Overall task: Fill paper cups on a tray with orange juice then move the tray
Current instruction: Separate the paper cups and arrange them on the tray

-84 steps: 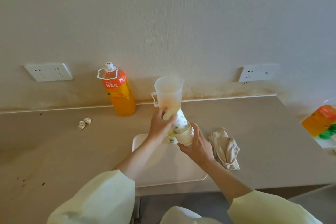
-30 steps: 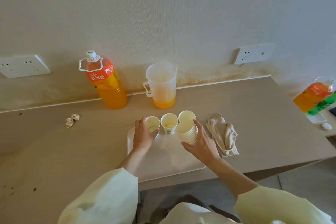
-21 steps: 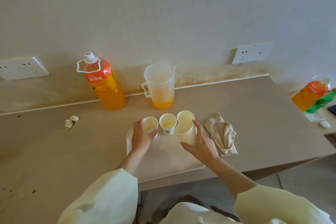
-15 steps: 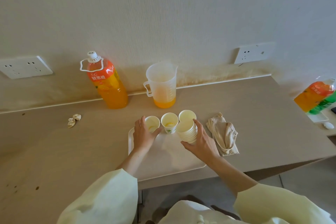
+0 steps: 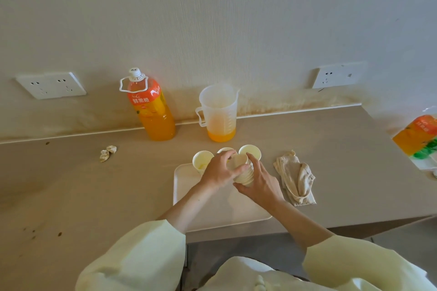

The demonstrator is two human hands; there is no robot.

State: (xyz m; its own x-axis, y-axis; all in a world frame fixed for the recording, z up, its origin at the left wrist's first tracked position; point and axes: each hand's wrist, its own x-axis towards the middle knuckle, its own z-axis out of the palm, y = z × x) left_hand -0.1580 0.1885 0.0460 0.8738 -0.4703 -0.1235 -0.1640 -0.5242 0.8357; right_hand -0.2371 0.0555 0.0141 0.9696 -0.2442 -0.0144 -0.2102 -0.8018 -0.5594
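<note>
A white tray lies on the counter near its front edge. Three paper cups stand in a row along the tray's far side: the left cup, a middle cup mostly hidden by my fingers, and the right cup. My right hand holds a stack of paper cups tilted above the tray. My left hand pinches the top cup of that stack. A clear measuring jug with a little orange juice stands behind the tray. An orange juice bottle, capped, stands to its left.
A crumpled beige cloth lies right of the tray. A small paper wad lies on the counter at left. Another juice bottle lies at the far right edge. Two wall sockets sit above the counter.
My left hand has left the left cup and moved right onto the top of the stack in my right hand. The three cups on the tray stay put.
</note>
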